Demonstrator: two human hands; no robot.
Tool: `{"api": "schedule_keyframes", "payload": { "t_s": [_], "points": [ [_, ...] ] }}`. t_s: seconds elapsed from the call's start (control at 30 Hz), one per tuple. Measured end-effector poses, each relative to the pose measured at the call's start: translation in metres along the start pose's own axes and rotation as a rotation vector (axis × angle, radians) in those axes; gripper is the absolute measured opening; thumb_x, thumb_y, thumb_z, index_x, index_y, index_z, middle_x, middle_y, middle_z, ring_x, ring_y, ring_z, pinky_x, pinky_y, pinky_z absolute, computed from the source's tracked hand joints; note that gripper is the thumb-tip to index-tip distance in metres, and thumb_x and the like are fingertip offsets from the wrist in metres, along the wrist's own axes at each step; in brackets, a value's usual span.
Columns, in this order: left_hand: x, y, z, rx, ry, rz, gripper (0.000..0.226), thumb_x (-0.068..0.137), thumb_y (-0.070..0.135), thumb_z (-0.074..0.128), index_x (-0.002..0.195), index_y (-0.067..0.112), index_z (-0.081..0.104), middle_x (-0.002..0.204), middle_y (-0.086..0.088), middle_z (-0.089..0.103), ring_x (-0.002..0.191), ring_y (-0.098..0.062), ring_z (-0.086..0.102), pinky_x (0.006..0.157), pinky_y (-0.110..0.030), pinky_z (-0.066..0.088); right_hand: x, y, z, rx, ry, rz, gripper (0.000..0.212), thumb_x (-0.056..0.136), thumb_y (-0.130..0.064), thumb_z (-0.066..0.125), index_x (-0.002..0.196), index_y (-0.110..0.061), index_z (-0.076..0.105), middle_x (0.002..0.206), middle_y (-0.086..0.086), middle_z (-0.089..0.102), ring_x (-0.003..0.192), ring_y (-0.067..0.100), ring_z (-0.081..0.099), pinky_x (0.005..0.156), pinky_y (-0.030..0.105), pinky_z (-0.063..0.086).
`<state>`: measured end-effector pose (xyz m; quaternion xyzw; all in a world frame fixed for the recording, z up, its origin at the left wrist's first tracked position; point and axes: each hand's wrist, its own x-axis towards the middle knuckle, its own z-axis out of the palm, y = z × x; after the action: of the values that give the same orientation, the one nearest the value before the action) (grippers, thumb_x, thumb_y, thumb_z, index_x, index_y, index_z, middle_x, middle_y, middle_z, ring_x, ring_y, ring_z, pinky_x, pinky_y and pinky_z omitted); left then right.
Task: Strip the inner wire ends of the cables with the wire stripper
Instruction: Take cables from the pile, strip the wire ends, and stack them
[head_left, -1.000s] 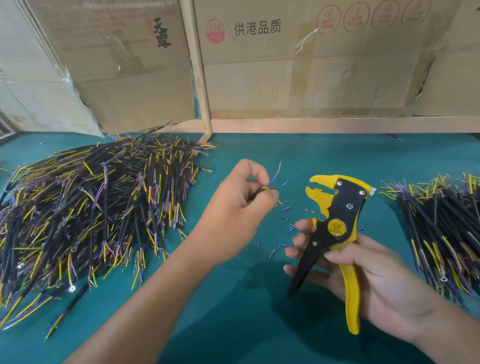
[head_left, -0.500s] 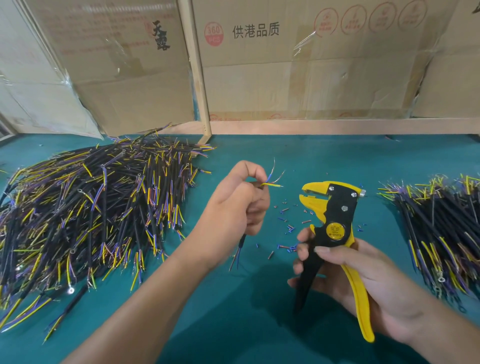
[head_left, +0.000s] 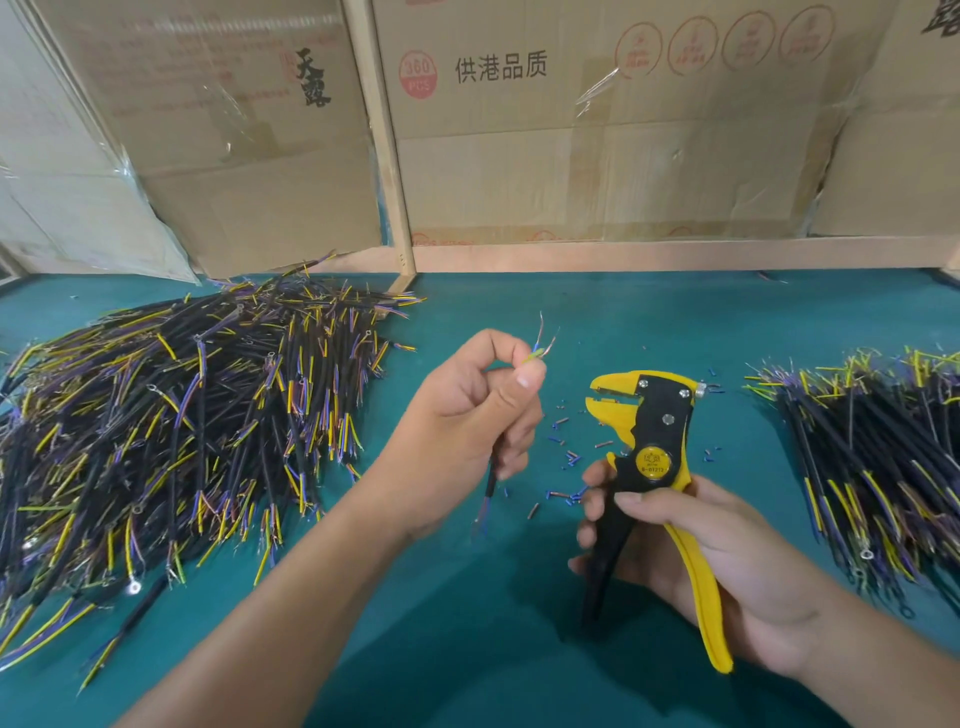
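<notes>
My left hand pinches a short black cable upright between thumb and forefinger. Its thin blue and yellow inner wire ends stick out above my fingertips with bare copper tips. The cable's lower end hangs below my fist. My right hand grips the yellow and black wire stripper by its handles, jaws pointing left and slightly apart, a short way right of the wire ends.
A big heap of black cables with yellow and purple wires lies on the left of the teal table. A smaller pile lies at the right. Snipped insulation bits litter the middle. Cardboard boxes stand behind.
My left hand has turned the cable upright and lifted its wire ends. The stripper has tilted a little and stays close to the right of them.
</notes>
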<state>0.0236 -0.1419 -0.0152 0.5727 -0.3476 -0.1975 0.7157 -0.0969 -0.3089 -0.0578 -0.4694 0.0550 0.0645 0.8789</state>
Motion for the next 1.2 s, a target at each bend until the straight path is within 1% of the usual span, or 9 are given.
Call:
{"api": "schedule_keyframes", "payload": {
  "t_s": [0.17, 0.4, 0.53, 0.67, 0.73, 0.83, 1.0, 1.1, 1.2],
  "points": [
    [0.000, 0.003, -0.003, 0.103, 0.002, 0.060, 0.023, 0.097, 0.044, 0.052, 0.084, 0.027, 0.062, 0.055, 0.005, 0.041, 0.048, -0.010, 0.022, 0.045, -0.016, 0.024, 0.002, -0.001, -0.002, 0.030, -0.006, -0.006, 0.025, 0.082, -0.008, 0.065, 0.105, -0.004, 0.073, 0.090, 0.018, 0.061, 0.082, 0.033, 0.063, 0.083, 0.053, 0.055],
    [-0.001, 0.003, -0.002, 0.144, -0.031, 0.111, 0.039, 0.102, 0.043, 0.040, 0.094, 0.025, 0.074, 0.060, 0.006, 0.041, 0.051, -0.011, 0.025, 0.050, -0.018, 0.025, 0.002, -0.002, -0.003, 0.017, -0.009, 0.011, 0.027, 0.083, -0.008, 0.064, 0.108, -0.002, 0.072, 0.092, 0.018, 0.061, 0.082, 0.034, 0.062, 0.085, 0.054, 0.055],
    [-0.001, 0.003, -0.004, 0.145, 0.002, 0.120, 0.036, 0.101, 0.044, 0.045, 0.080, 0.023, 0.067, 0.057, 0.007, 0.034, 0.050, -0.012, 0.022, 0.048, -0.018, 0.024, 0.002, -0.003, -0.004, 0.032, -0.007, 0.025, 0.025, 0.085, -0.003, 0.063, 0.110, -0.001, 0.070, 0.092, 0.018, 0.060, 0.081, 0.033, 0.062, 0.084, 0.054, 0.055],
    [-0.001, 0.004, -0.001, 0.186, 0.107, 0.154, 0.040, 0.102, 0.041, 0.044, 0.065, 0.024, 0.049, 0.055, 0.009, 0.029, 0.048, -0.011, 0.019, 0.045, -0.020, 0.021, 0.003, -0.003, -0.004, 0.050, -0.016, 0.038, 0.028, 0.083, -0.006, 0.065, 0.110, -0.001, 0.069, 0.091, 0.018, 0.059, 0.080, 0.034, 0.062, 0.083, 0.054, 0.055],
    [0.001, 0.004, 0.005, 0.105, 0.187, 0.104, 0.046, 0.105, 0.040, 0.042, 0.063, 0.022, 0.042, 0.054, 0.007, 0.024, 0.046, -0.011, 0.015, 0.044, -0.018, 0.019, 0.004, -0.003, -0.005, 0.052, -0.012, 0.042, 0.027, 0.083, -0.006, 0.064, 0.110, -0.001, 0.068, 0.092, 0.018, 0.059, 0.080, 0.035, 0.061, 0.083, 0.055, 0.055],
    [0.007, 0.008, 0.019, -0.034, 0.284, 0.006, 0.046, 0.108, 0.038, 0.036, 0.067, 0.019, 0.044, 0.055, 0.006, 0.020, 0.047, -0.011, 0.011, 0.042, -0.016, 0.017, 0.006, -0.002, -0.007, 0.065, -0.008, 0.055, 0.024, 0.087, -0.003, 0.061, 0.110, 0.001, 0.067, 0.092, 0.019, 0.059, 0.080, 0.034, 0.062, 0.083, 0.055, 0.054],
    [0.035, 0.025, 0.061, -0.023, 0.142, -0.159, 0.022, 0.107, 0.015, 0.038, 0.094, 0.010, 0.055, 0.058, 0.005, 0.035, 0.045, -0.009, 0.025, 0.038, -0.018, 0.025, 0.011, 0.000, -0.013, 0.091, 0.007, 0.093, 0.034, 0.080, -0.011, 0.064, 0.112, 0.001, 0.065, 0.092, 0.020, 0.060, 0.080, 0.035, 0.064, 0.080, 0.054, 0.055],
    [0.066, 0.032, 0.082, 0.130, 0.073, -0.182, 0.021, 0.106, 0.012, 0.033, 0.097, 0.006, 0.051, 0.054, -0.003, 0.056, 0.037, -0.015, 0.039, 0.038, -0.020, 0.028, 0.013, 0.000, -0.016, 0.105, 0.001, 0.135, 0.036, 0.081, -0.014, 0.065, 0.114, 0.001, 0.064, 0.092, 0.019, 0.060, 0.081, 0.036, 0.064, 0.080, 0.052, 0.056],
    [0.097, 0.030, 0.102, 0.375, 0.009, -0.249, 0.021, 0.101, 0.006, 0.032, 0.088, 0.004, 0.048, 0.054, -0.015, 0.059, 0.030, -0.017, 0.039, 0.037, -0.019, 0.024, 0.014, -0.003, -0.018, 0.095, -0.038, 0.169, 0.031, 0.084, -0.017, 0.065, 0.110, 0.001, 0.066, 0.092, 0.018, 0.059, 0.084, 0.034, 0.063, 0.082, 0.050, 0.055]
  ]
}}
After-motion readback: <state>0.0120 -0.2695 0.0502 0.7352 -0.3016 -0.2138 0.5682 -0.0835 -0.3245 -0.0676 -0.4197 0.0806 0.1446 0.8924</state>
